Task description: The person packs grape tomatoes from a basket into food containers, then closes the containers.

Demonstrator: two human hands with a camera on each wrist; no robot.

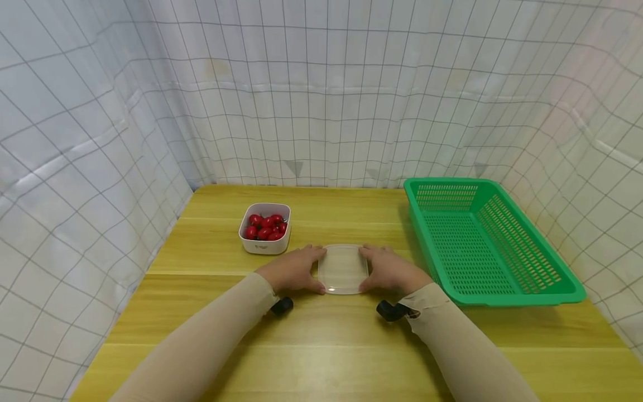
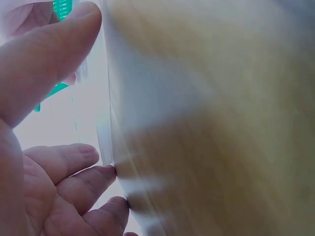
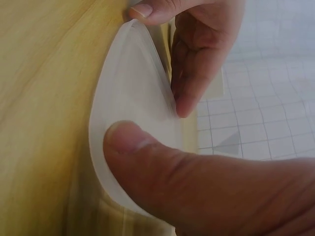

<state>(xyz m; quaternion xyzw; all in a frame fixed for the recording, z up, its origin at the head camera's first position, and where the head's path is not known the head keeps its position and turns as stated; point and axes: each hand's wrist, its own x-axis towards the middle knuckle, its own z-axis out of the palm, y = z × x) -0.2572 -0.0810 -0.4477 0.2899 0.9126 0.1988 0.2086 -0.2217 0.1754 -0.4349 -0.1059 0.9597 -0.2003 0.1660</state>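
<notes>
A clear plastic lid (image 1: 344, 269) with rounded corners lies level between my two hands, flat on the table or just above it; I cannot tell which. My left hand (image 1: 296, 269) grips its left side, thumb at the near corner and fingers at the far one. On the opposite side my right hand (image 1: 393, 270) holds it the same way. In the right wrist view the right thumb (image 3: 147, 164) lies over the lid's edge (image 3: 106, 88). Behind and left of the hands stands a white square box (image 1: 266, 247) holding several cherry tomatoes (image 1: 265, 233).
A green plastic basket (image 1: 502, 300) with slotted walls stands on the right, close to my right forearm. The wooden table (image 1: 321, 357) ends at white gridded curtains (image 1: 321, 128) at the back and both sides.
</notes>
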